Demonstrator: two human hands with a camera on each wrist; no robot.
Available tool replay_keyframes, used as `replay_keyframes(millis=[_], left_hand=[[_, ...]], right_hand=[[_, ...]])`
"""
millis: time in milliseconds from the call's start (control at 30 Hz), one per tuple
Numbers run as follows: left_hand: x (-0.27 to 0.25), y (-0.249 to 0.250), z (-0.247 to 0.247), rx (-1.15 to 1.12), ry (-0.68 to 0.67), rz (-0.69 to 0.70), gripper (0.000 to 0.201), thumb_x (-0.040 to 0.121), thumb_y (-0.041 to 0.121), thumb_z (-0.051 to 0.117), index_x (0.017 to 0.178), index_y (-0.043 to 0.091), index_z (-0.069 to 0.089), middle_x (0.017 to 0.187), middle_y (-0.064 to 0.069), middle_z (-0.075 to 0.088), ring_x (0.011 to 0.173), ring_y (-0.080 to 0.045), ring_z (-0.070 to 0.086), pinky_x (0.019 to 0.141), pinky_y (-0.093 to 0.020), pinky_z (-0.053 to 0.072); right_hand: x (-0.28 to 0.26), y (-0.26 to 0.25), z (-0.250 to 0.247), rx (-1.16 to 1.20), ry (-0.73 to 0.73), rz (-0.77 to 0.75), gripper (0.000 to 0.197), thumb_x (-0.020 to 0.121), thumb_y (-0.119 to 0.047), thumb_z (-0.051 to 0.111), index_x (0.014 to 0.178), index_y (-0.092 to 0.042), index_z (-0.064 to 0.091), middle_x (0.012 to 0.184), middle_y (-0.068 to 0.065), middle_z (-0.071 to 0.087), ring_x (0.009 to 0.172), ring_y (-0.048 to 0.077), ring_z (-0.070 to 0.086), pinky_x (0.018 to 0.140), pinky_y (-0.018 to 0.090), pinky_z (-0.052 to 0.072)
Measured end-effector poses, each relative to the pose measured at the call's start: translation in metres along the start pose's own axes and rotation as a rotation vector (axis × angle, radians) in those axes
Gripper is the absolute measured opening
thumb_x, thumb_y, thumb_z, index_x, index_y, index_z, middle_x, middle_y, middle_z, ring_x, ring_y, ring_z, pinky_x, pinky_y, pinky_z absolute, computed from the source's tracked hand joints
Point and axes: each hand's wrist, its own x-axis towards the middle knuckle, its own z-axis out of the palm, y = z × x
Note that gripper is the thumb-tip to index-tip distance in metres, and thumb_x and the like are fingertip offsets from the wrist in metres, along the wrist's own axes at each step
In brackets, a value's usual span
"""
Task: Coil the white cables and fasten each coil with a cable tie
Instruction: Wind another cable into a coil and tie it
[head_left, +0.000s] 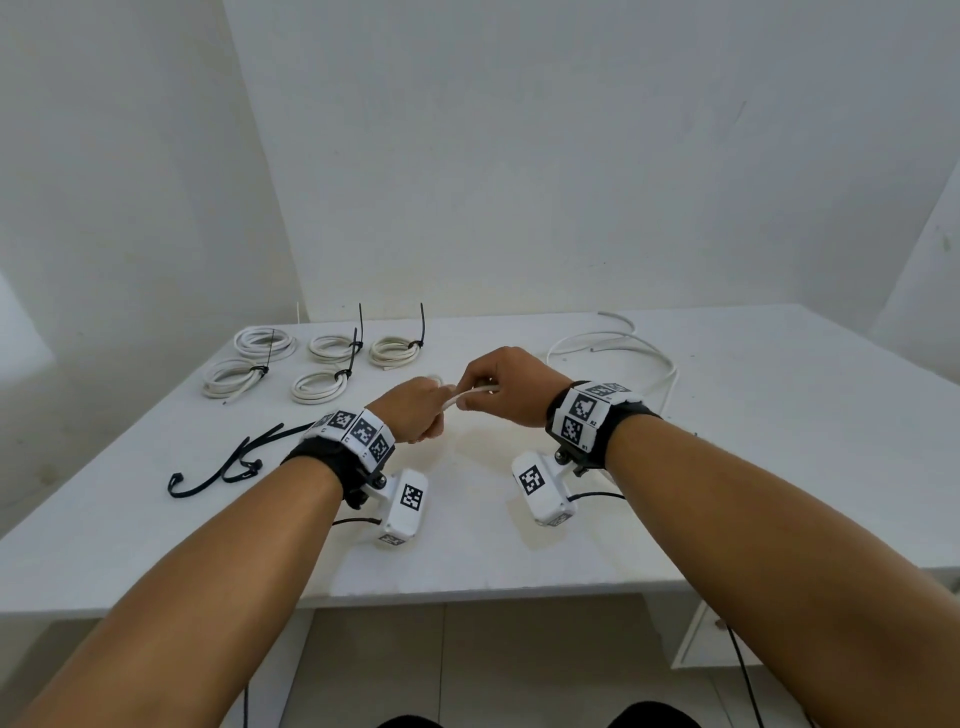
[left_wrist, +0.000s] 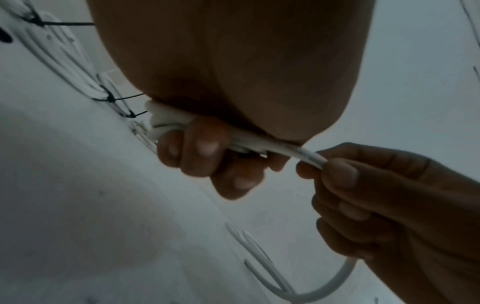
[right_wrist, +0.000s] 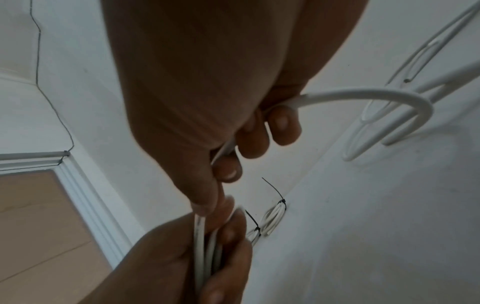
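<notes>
- Left hand (head_left: 415, 410) grips a small coil of white cable (left_wrist: 182, 123) at frame centre, above the table (head_left: 519, 545).
- Right hand (head_left: 506, 384) pinches the strand running rightward.
- Five tied coils (head_left: 332, 348) lie upper left.

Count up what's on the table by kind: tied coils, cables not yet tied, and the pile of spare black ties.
Tied white coils: 5, first at
Untied white cables: 2, one loose, one held by the left hand and right hand at
Pile of spare black ties: 1, ties too tangled to count
Total: 8
</notes>
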Motion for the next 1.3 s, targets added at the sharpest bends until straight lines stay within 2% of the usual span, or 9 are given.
replay_keyframes(millis=[333, 433, 567, 700, 800, 933, 1033, 1167, 1300], left_hand=[[-0.006, -0.005, 0.005, -0.546, -0.147, 0.081, 0.049, 0.087, 0.057, 0.047, 0.066, 0.021, 0.021, 0.062, -0.001, 0.012, 0.047, -0.014, 0.011, 0.045, -0.022, 0.014], [-0.009, -0.005, 0.004, -0.68, -0.15, 0.13, 0.048, 0.094, 0.049, 0.046, 0.059, 0.023, 0.028, 0.054, 0.002, 0.015, 0.042, -0.011, 0.012, 0.044, -0.02, 0.014], [-0.02, 0.009, -0.002, -0.964, -0.179, 0.182, 0.05, 0.1, 0.05, 0.032, 0.059, 0.021, 0.03, 0.04, 0.007, 0.018, 0.038, -0.009, 0.007, 0.042, -0.024, 0.006], [-0.026, 0.028, -0.01, -1.126, -0.209, 0.264, 0.057, 0.097, 0.061, 0.025, 0.056, 0.023, 0.034, 0.038, 0.01, 0.019, 0.039, -0.012, 0.004, 0.044, -0.027, 0.006], [-0.026, 0.038, -0.012, -1.251, -0.21, 0.34, 0.057, 0.098, 0.06, 0.023, 0.058, 0.022, 0.037, 0.041, 0.007, 0.015, 0.038, -0.012, 0.006, 0.042, -0.025, 0.012], [-0.014, 0.046, -0.016, -1.428, -0.076, 0.372, 0.048, 0.103, 0.05, 0.026, 0.069, 0.018, 0.04, 0.048, 0.006, 0.03, 0.039, -0.011, 0.021, 0.047, -0.025, 0.024], [-0.001, 0.048, -0.014, -1.349, 0.131, 0.323, 0.039, 0.106, 0.038, 0.03, 0.075, 0.017, 0.04, 0.053, 0.003, 0.034, 0.043, -0.013, 0.03, 0.052, -0.027, 0.027], [0.008, 0.038, -0.007, -0.858, 0.412, 0.269, 0.028, 0.106, 0.032, 0.032, 0.082, 0.018, 0.036, 0.054, 0.006, 0.04, 0.045, -0.012, 0.035, 0.048, -0.026, 0.027], [0.006, 0.03, -0.006, -0.622, 0.436, 0.204, 0.03, 0.106, 0.033, 0.034, 0.082, 0.016, 0.036, 0.059, 0.002, 0.042, 0.05, -0.012, 0.037, 0.051, -0.024, 0.034]], right_hand=[[0.004, 0.009, -0.012, 0.175, 0.165, 0.026, 0.015, 0.083, -0.033, 0.077, 0.081, -0.019, 0.074, 0.067, 0.005, 0.064, 0.054, 0.007, 0.045, 0.056, 0.02, 0.039], [0.006, 0.015, -0.021, 0.222, 0.206, 0.034, 0.01, 0.085, -0.032, 0.076, 0.081, -0.022, 0.075, 0.071, 0.008, 0.069, 0.061, 0.009, 0.051, 0.064, 0.025, 0.043], [0.006, 0.02, -0.025, 0.276, 0.283, 0.077, 0.014, 0.09, -0.031, 0.07, 0.084, -0.019, 0.076, 0.052, -0.018, 0.055, 0.051, -0.002, 0.044, 0.058, 0.015, 0.037], [0.003, 0.019, -0.014, 0.372, 0.247, 0.109, 0.023, 0.098, -0.034, 0.058, 0.093, -0.021, 0.076, 0.056, -0.009, 0.044, 0.044, 0.003, 0.036, 0.047, 0.011, 0.031], [0.003, 0.011, -0.006, 0.387, 0.221, 0.134, 0.032, 0.1, -0.038, 0.053, 0.075, -0.028, 0.069, 0.063, 0.003, 0.044, 0.049, 0.012, 0.034, 0.044, 0.018, 0.031], [0.005, -0.007, 0.007, 0.168, 0.073, 0.145, 0.035, 0.104, -0.029, 0.043, 0.087, -0.003, 0.059, 0.068, -0.001, 0.051, 0.049, 0.004, 0.04, 0.043, 0.01, 0.033], [0.003, -0.018, 0.014, 0.029, -0.058, 0.116, 0.024, 0.105, -0.022, 0.038, 0.093, -0.01, 0.055, 0.081, 0.001, 0.057, 0.071, 0.015, 0.052, 0.061, 0.019, 0.039], [0.004, -0.031, 0.015, -0.183, -0.206, 0.113, 0.032, 0.105, -0.016, 0.034, 0.116, -0.001, 0.06, 0.107, 0.011, 0.063, 0.091, 0.024, 0.055, 0.084, 0.034, 0.044], [0.004, -0.033, 0.008, -0.297, -0.244, 0.097, 0.032, 0.102, -0.02, 0.042, 0.091, -0.001, 0.065, 0.089, 0.01, 0.07, 0.079, 0.023, 0.059, 0.08, 0.04, 0.051]])
